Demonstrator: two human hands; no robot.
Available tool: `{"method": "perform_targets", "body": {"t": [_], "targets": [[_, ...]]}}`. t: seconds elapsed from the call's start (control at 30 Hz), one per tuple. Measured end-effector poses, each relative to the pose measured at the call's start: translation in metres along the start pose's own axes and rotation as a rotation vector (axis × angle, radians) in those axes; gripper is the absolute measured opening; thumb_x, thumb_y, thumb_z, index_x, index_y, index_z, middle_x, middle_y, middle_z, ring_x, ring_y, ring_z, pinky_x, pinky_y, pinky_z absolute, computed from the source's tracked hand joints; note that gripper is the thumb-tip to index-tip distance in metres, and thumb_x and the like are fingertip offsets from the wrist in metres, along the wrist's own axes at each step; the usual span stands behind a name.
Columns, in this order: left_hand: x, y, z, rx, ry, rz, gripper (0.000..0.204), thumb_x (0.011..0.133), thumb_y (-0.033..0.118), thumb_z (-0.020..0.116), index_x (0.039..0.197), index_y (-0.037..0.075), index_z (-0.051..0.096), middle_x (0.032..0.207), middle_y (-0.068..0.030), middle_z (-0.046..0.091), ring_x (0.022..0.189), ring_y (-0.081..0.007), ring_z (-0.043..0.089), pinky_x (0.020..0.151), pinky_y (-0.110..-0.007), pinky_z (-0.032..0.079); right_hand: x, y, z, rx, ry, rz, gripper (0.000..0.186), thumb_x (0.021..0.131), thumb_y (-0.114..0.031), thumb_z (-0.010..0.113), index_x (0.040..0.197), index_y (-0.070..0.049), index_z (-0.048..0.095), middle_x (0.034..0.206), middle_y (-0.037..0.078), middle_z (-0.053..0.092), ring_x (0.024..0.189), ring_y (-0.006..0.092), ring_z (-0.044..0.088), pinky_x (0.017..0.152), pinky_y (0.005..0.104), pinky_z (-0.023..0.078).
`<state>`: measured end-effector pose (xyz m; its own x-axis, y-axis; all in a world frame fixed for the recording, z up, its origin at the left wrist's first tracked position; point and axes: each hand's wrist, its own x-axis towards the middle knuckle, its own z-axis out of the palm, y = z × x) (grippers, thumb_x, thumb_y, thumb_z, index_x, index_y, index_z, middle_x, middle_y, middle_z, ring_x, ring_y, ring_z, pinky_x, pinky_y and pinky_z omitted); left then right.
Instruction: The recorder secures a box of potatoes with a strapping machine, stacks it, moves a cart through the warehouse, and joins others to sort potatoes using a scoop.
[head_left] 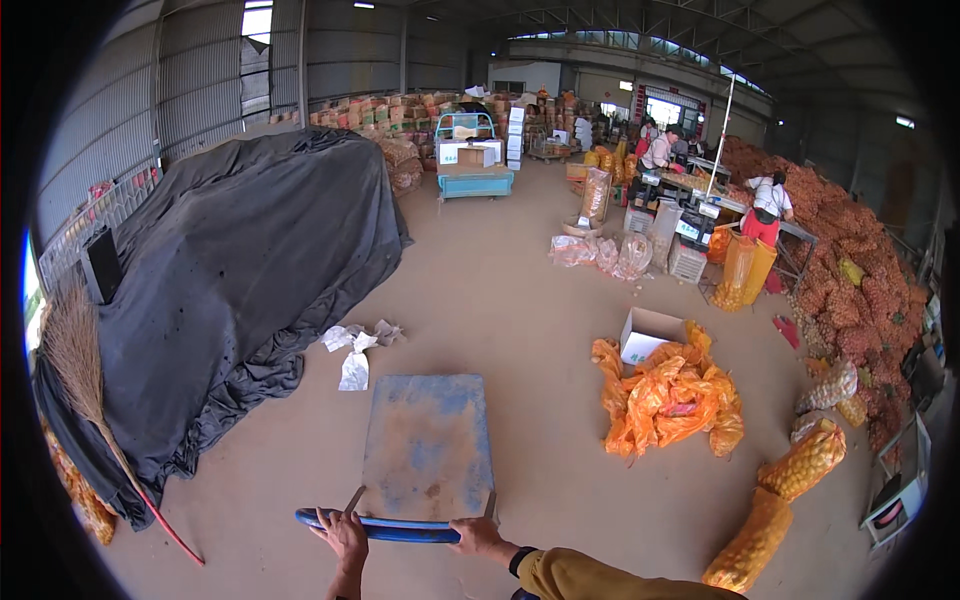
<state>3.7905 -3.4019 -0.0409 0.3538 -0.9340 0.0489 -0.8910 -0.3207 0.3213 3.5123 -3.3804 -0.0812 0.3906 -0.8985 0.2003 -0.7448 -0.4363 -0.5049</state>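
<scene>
A flat platform cart (pixel 428 440) with a worn blue bed, scuffed brown and bare metal in places, stands in front of me. Its blue curved push handle (pixel 405 530) runs across the near end. My left hand (pixel 347 540) is on the handle near its left end, fingers laid over the bar. At the right end of the bar, my right hand (pixel 480 536) is wrapped round it. A dark cuff and a mustard sleeve (pixel 600 575) cover the right forearm.
Dark sheeting (pixel 250 250) covers a large heap at left, with a broom (pixel 85 370) against it. Crumpled white paper (pixel 356 355) lies ahead. Orange plastic bags (pixel 670 400) and filled net sacks (pixel 755 540) are at right. People (pixel 768 205) work by machines farther back.
</scene>
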Motion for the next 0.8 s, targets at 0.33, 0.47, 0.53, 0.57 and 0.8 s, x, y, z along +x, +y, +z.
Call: {"method": "perform_targets", "body": {"t": [0.33, 0.47, 0.53, 0.57, 0.8], "targets": [[0.356, 0.114, 0.075, 0.058, 0.090, 0.178, 0.031, 0.096, 0.028, 0.042, 0.101, 0.010, 0.067, 0.121, -0.0079, 0.057, 0.138, -0.0351, 0.027, 0.109, -0.067, 0.010, 0.316, 0.156, -0.011, -0.002, 0.163, 0.013, 0.031, 0.068, -0.032, 0.073, 0.083, -0.008, 0.061, 0.073, 0.010, 0.065, 0.067, 0.0294, 0.066, 0.058, 0.0416, 0.052], [0.479, 0.157, 0.108, 0.096, 0.006, 0.182, 0.031, 0.096, 0.030, 0.045, 0.103, 0.008, 0.066, 0.121, -0.0059, 0.057, 0.138, -0.0360, 0.027, 0.109, -0.068, 0.009, 0.424, 0.215, -0.017, 0.003, 0.168, 0.028, 0.033, 0.069, -0.033, 0.074, 0.086, -0.007, 0.063, 0.076, 0.011, 0.067, 0.067, 0.0291, 0.066, 0.059, 0.0407, 0.053], [0.538, 0.192, 0.115, 0.066, -0.016, 0.154, 0.029, 0.095, 0.028, 0.049, 0.103, 0.008, 0.067, 0.121, -0.0050, 0.057, 0.139, -0.0358, 0.025, 0.108, -0.069, 0.008, 0.475, 0.246, -0.023, -0.014, 0.149, 0.051, 0.034, 0.069, -0.034, 0.075, 0.087, -0.007, 0.063, 0.077, 0.012, 0.067, 0.067, 0.0293, 0.066, 0.060, 0.0404, 0.053], [0.565, 0.202, 0.125, 0.061, -0.012, 0.151, 0.029, 0.095, 0.028, 0.049, 0.103, 0.008, 0.067, 0.121, -0.0050, 0.057, 0.139, -0.0358, 0.025, 0.108, -0.069, 0.008, 0.500, 0.261, -0.025, -0.022, 0.154, 0.042, 0.034, 0.070, -0.034, 0.075, 0.087, -0.007, 0.063, 0.077, 0.011, 0.067, 0.067, 0.0290, 0.066, 0.060, 0.0404, 0.053], [0.779, 0.325, 0.162, -0.001, -0.093, 0.262, 0.031, 0.093, 0.029, 0.051, 0.108, 0.008, 0.068, 0.120, -0.0025, 0.058, 0.140, -0.0358, 0.023, 0.106, -0.072, 0.002, 0.690, 0.392, -0.049, -0.057, 0.243, 0.069, 0.030, 0.069, -0.033, 0.075, 0.081, -0.009, 0.061, 0.075, 0.010, 0.066, 0.068, 0.0287, 0.066, 0.059, 0.0402, 0.053]]}}
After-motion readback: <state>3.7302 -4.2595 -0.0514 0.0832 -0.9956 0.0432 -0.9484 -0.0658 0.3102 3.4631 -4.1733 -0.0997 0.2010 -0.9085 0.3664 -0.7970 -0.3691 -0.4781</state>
